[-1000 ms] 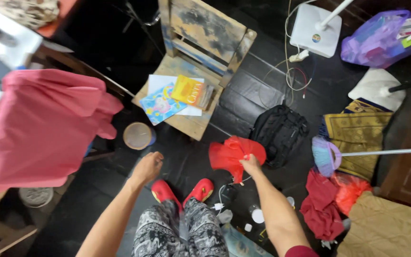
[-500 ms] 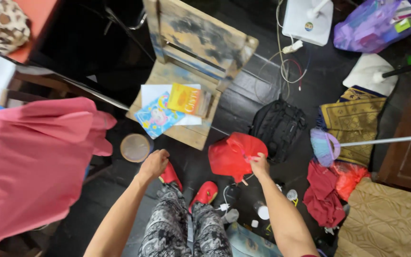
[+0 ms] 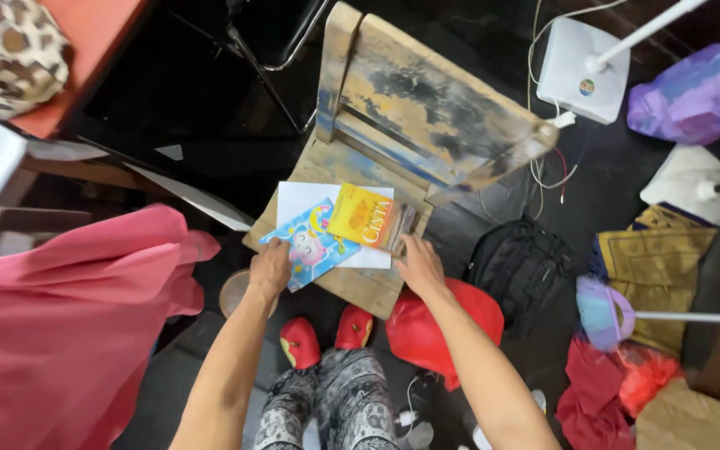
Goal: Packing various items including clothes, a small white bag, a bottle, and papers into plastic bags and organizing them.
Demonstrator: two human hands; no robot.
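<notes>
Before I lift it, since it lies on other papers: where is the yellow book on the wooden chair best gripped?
Take the yellow paperback book by its right edge, beside the right hand, coming from the chair seat's front. That edge probably overhangs the white sheet, so fingers could slip under.

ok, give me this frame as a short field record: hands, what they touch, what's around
left hand: at the front left edge of the wooden chair seat, on the corner of the blue cartoon booklet
right hand: fingers at the near end of the yellow book; grip cannot be told
stack: yellow book on top, blue booklet and white paper under it
red plastic bag: under the right forearm
black backpack: on the floor, right of the chair
pink cloth: at the left
feet: red slippers below the chair
</notes>
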